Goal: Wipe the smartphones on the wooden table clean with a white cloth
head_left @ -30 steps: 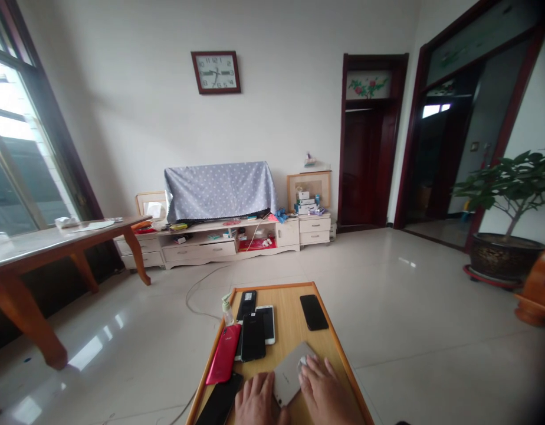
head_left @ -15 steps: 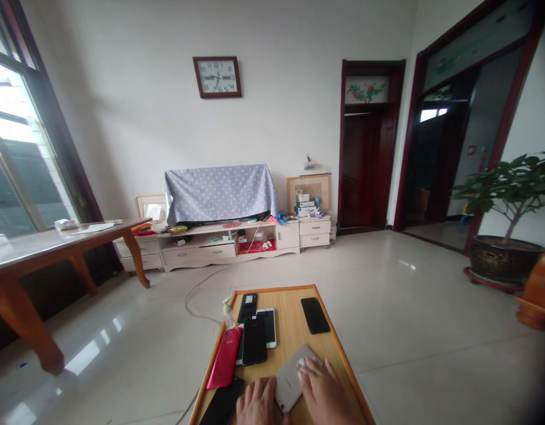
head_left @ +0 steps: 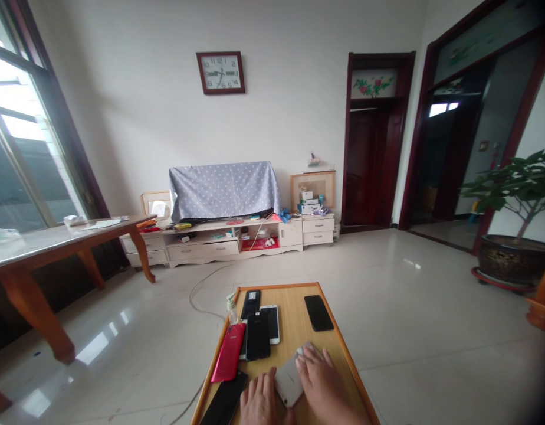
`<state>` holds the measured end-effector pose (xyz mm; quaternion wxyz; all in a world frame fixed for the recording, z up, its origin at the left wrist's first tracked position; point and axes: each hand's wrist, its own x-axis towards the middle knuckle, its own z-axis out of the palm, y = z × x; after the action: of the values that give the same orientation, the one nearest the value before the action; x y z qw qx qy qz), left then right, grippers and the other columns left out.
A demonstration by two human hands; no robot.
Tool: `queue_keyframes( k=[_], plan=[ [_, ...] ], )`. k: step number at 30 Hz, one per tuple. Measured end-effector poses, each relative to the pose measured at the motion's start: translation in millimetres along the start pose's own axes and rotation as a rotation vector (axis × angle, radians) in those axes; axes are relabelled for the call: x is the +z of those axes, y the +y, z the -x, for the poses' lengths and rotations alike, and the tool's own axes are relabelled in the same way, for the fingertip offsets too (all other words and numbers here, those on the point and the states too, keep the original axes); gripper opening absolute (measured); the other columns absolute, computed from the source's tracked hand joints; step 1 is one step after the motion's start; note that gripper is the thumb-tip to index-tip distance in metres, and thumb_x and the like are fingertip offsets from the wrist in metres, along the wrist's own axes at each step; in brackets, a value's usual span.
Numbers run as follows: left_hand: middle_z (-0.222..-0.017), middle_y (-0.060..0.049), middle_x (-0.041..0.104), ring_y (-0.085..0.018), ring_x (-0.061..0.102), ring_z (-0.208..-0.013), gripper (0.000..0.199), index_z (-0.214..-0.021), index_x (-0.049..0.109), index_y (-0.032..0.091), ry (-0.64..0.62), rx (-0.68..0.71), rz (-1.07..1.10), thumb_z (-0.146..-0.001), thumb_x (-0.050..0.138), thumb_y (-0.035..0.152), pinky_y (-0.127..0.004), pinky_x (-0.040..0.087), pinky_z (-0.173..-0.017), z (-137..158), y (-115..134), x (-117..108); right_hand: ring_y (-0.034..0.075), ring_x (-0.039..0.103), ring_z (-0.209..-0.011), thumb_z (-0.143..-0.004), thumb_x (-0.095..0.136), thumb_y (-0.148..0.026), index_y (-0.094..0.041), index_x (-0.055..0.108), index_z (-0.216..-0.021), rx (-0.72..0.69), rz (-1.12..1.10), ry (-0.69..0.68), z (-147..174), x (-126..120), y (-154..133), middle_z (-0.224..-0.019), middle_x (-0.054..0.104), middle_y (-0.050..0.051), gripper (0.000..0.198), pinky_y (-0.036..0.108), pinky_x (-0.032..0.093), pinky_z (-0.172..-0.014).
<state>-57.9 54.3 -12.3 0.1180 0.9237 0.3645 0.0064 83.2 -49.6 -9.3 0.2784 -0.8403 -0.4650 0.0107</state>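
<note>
A silver-backed smartphone (head_left: pixel 288 383) lies face down and slanted on the small wooden table (head_left: pixel 294 324). My left hand (head_left: pixel 260 401) grips its lower left edge, with the fingers bent along the side and the thumb near the bottom corner. On the upper part of its back rests my right hand (head_left: pixel 319 378), its fingers pressing a small crumpled white wad, tissue or cloth, that is mostly hidden under them. Left of the hands are a red phone (head_left: pixel 229 353) and a black phone (head_left: pixel 223 398), which lies close to my left fingers.
Further up the table lie a black phone (head_left: pixel 258 336) over a white phone (head_left: pixel 273 324), and a dark phone (head_left: pixel 250 305). A clear pump bottle (head_left: pixel 232 310) stands at the left edge. Another black phone (head_left: pixel 318 313) is at the right. A cable (head_left: pixel 197 304) runs over the floor.
My right hand has slid slightly up the phone's back, covering more of the white wad and the phone's top corner. The left hand keeps its grip. The view has shifted a little.
</note>
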Motion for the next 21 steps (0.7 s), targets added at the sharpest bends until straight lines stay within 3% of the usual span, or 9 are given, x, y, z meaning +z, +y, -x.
queue_keyframes(
  k=[2, 7, 10, 13, 17, 21],
  plan=[
    [-0.145, -0.010, 0.053, -0.031, 0.044, -0.133, 0.075, -0.148, 0.042, 0.021, 0.056, 0.010, 0.011, -0.076, 0.053, 0.040, -0.042, 0.030, -0.111, 3, -1, 3, 0.026, 0.046, -0.138, -0.105, 0.026, -0.041, -0.024, 0.068, -0.127, -0.010, -0.019, -0.026, 4, 4, -8, -0.141, 0.059, 0.009, 0.050, 0.052, 0.021, -0.121],
    [-0.145, -0.010, 0.053, -0.027, 0.044, -0.131, 0.067, -0.151, 0.036, 0.019, 0.112, 0.048, 0.032, -0.085, 0.045, 0.029, -0.040, 0.027, -0.111, 6, -6, 12, 0.019, 0.046, -0.138, -0.105, 0.030, -0.029, -0.029, 0.055, -0.142, -0.220, -0.172, -0.169, 28, 21, -38, -0.144, 0.057, 0.004, 0.045, 0.044, 0.016, -0.123],
    [-0.144, -0.011, 0.054, -0.027, 0.045, -0.129, 0.067, -0.150, 0.035, 0.016, 0.144, 0.076, 0.062, -0.087, 0.046, 0.034, -0.040, 0.028, -0.109, 5, -5, 13, 0.018, 0.047, -0.136, -0.105, 0.028, -0.028, -0.026, 0.055, -0.141, -0.205, -0.155, -0.186, 20, 18, -39, -0.143, 0.058, 0.005, 0.045, 0.042, 0.015, -0.123],
    [-0.144, -0.012, 0.053, -0.028, 0.045, -0.129, 0.072, -0.149, 0.037, 0.017, 0.153, 0.080, 0.085, -0.083, 0.052, 0.043, -0.041, 0.028, -0.109, 4, -3, 11, 0.018, 0.046, -0.137, -0.106, 0.026, -0.030, -0.024, 0.060, -0.136, -0.139, -0.066, -0.172, -4, 13, -23, -0.144, 0.057, 0.005, 0.046, 0.041, 0.019, -0.121],
    [-0.139, -0.011, 0.056, -0.027, 0.046, -0.128, 0.073, -0.148, 0.037, 0.017, 0.170, 0.072, 0.089, -0.080, 0.053, 0.037, -0.038, 0.028, -0.108, 4, -1, 9, 0.021, 0.039, -0.142, -0.106, 0.025, -0.030, -0.021, 0.061, -0.135, -0.046, 0.002, -0.102, -32, 7, 10, -0.149, 0.051, 0.007, 0.047, 0.044, 0.018, -0.121],
    [-0.136, -0.010, 0.058, -0.026, 0.046, -0.127, 0.072, -0.145, 0.040, 0.018, 0.175, 0.068, 0.116, -0.078, 0.055, 0.036, -0.038, 0.028, -0.107, 4, 0, 7, 0.024, 0.038, -0.143, -0.103, 0.030, -0.029, -0.017, 0.053, -0.143, 0.023, 0.047, -0.067, -26, 5, 38, -0.151, 0.048, 0.011, 0.048, 0.047, 0.019, -0.121]
  ],
)
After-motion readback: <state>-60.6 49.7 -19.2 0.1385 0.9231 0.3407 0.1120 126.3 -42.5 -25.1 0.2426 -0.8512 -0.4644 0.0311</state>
